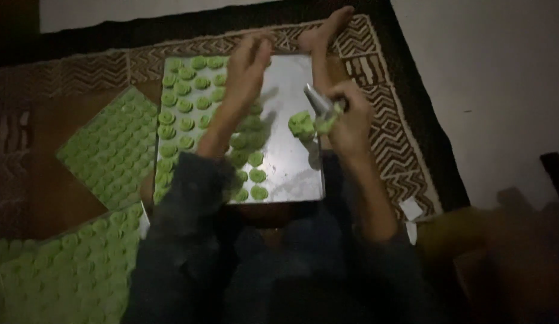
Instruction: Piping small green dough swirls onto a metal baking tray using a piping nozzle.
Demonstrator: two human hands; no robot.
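Your right hand [351, 117] is closed around a piping bag whose metal nozzle [318, 99] points up and to the left, with soft green dough [327, 124] showing at the grip. The nozzle sits over the bare right part of the metal baking tray [291, 168], just beside a freshly piped green cookie [302, 125] that stands alone on that side. Your left hand [246, 72] hovers above the middle of the tray with the fingers stretched out and slightly spread, holding nothing; its forearm runs down across the rows of green rosettes [183, 105] that fill the tray's left half, and a few more rosettes [257, 176] show to the right of your sleeve [195, 180] near the tray's front edge. The tray rests on a patterned rug [387, 126] on the floor, and your bare foot [324, 33] lies beyond its far edge. To the left, a second tray [111, 150] packed with green rosettes lies turned at an angle, and a third full tray [63, 270] sits at the lower left, close to your knee. The picture is dim and somewhat blurred.
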